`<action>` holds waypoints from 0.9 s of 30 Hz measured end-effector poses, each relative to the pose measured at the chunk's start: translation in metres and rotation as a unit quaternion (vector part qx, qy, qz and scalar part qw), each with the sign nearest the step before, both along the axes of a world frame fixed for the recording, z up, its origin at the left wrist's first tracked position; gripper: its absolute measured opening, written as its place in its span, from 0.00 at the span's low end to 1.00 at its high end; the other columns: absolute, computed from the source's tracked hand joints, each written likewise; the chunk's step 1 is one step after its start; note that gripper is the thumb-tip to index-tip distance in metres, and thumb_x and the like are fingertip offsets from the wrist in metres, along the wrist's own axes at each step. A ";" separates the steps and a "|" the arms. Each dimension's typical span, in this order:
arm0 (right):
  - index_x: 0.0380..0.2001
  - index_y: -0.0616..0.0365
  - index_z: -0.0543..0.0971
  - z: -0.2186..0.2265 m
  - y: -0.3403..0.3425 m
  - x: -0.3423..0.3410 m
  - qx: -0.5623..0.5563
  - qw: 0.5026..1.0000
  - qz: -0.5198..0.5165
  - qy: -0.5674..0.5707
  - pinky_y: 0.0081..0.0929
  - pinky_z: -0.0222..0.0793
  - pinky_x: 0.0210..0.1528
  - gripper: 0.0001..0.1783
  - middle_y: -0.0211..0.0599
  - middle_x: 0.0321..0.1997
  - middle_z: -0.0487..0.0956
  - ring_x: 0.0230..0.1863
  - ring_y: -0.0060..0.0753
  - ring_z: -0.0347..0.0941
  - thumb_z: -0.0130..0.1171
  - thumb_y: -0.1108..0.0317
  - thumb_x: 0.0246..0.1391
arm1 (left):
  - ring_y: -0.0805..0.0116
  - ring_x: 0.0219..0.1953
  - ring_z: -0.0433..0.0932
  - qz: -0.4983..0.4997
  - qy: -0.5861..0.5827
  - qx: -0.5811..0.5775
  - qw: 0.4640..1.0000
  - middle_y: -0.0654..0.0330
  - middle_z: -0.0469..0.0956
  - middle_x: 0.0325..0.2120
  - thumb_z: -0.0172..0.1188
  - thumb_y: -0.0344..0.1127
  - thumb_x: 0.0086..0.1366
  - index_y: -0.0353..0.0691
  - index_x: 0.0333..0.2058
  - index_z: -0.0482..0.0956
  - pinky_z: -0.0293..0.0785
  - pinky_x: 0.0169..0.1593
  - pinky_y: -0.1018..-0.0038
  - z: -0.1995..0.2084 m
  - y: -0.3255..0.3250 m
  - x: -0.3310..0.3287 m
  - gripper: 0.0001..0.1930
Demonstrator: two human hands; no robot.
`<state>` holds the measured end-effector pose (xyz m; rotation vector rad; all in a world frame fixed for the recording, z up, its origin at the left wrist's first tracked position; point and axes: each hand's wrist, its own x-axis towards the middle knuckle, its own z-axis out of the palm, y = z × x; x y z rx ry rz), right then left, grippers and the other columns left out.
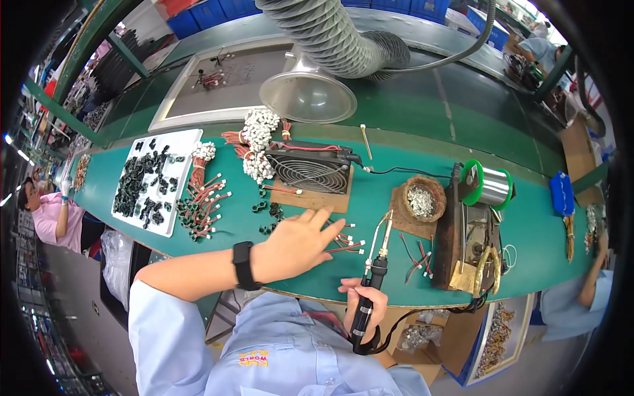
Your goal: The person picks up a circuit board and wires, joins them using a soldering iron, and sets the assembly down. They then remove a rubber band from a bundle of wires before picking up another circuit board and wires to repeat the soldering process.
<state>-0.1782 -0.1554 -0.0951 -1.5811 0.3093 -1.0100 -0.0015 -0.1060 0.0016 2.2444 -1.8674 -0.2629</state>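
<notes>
- Your right hand (365, 300) sits nearest you at the worktop's (396, 211) front edge, its fingers wrapped tight round the black handle of the soldering iron (373, 274). The tip points away from you, toward the cooling fan (310, 170).
- Your left hand (297, 241), with a black wristband (243, 265) on the forearm, lies flat just left of the iron. The fingers are spread wide and grip nothing; the fingertips reach over the short red leads with white connectors (343, 243).
- To the right of the iron stands the dark soldering stand (465, 244) with its solder spool (490, 186) on top; a few more loose red leads (417, 256) lie between the two.
- Just beyond the iron's tip sits a round brown bowl of tip-cleaning wire (421, 198).
- Judging by how things lie, the work looks partway through: a small group of leads is under your fingers, while far larger stocks wait farther out.
- Left of the fan lie bundles of red leads (208, 198) and a heap of white connectors (257, 142); farther left, a white tray of black parts (155, 178).
- Behind the fan hangs the fume-extraction hood (307, 96) on its ribbed hose (337, 33).
</notes>
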 end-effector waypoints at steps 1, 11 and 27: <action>0.38 0.60 0.61 -0.001 0.001 0.002 -0.007 1.000 -0.011 -0.002 0.31 0.73 0.32 0.13 0.55 0.31 0.75 0.28 0.36 0.74 0.49 0.84 0.51 | 0.53 0.43 0.70 -0.016 -0.026 0.015 0.999 0.50 0.67 0.45 0.64 0.37 0.47 0.39 0.50 0.66 0.71 0.44 0.66 -0.009 0.001 -0.001 0.30; 0.37 0.58 0.61 0.000 -0.003 0.001 0.013 1.000 -0.016 -0.018 0.29 0.71 0.30 0.10 0.52 0.29 0.75 0.24 0.34 0.71 0.48 0.79 0.53 | 0.55 0.39 0.73 0.149 -0.085 -0.084 0.982 0.52 0.74 0.38 0.61 0.36 0.50 0.37 0.40 0.72 0.71 0.41 0.65 0.039 0.044 0.070 0.18; 0.37 0.58 0.60 0.002 0.004 0.005 0.019 0.998 -0.059 0.015 0.25 0.67 0.30 0.10 0.50 0.28 0.74 0.23 0.30 0.69 0.47 0.79 0.53 | 0.59 0.26 0.78 0.438 0.017 0.153 0.886 0.49 0.78 0.22 0.65 0.56 0.42 0.30 0.23 0.79 0.73 0.35 0.69 -0.013 0.116 0.262 0.28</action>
